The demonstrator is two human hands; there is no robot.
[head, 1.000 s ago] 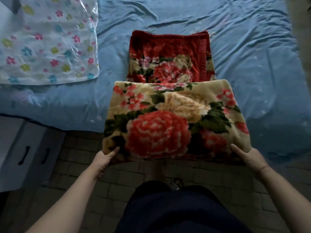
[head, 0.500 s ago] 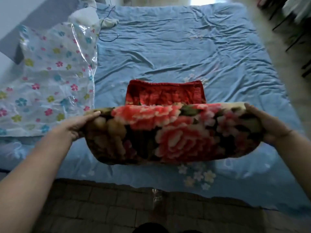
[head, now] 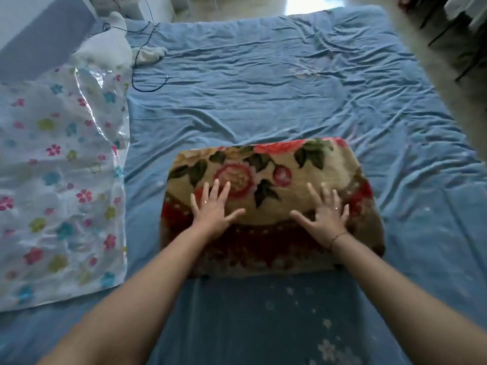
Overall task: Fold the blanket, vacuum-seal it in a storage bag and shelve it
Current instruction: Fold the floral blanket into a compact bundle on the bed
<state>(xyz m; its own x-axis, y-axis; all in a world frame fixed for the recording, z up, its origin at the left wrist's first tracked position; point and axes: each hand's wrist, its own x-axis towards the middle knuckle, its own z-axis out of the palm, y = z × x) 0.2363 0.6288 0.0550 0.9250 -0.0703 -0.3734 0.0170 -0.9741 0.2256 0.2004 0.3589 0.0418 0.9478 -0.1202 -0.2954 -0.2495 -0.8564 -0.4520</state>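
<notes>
While laid flat on bed sheet: storage bag, flowered, just left of folded blanket. Left hand on blanket's left half, fingers spread, palm pressing down. Right hand on blanket's right half, likewise spread and pressing.

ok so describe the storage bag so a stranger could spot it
Start at the blue bedsheet covering the bed. On its left side, beside the folded floral blanket, lies the storage bag. It alone is glossy plastic printed with small multicoloured flowers.
</notes>
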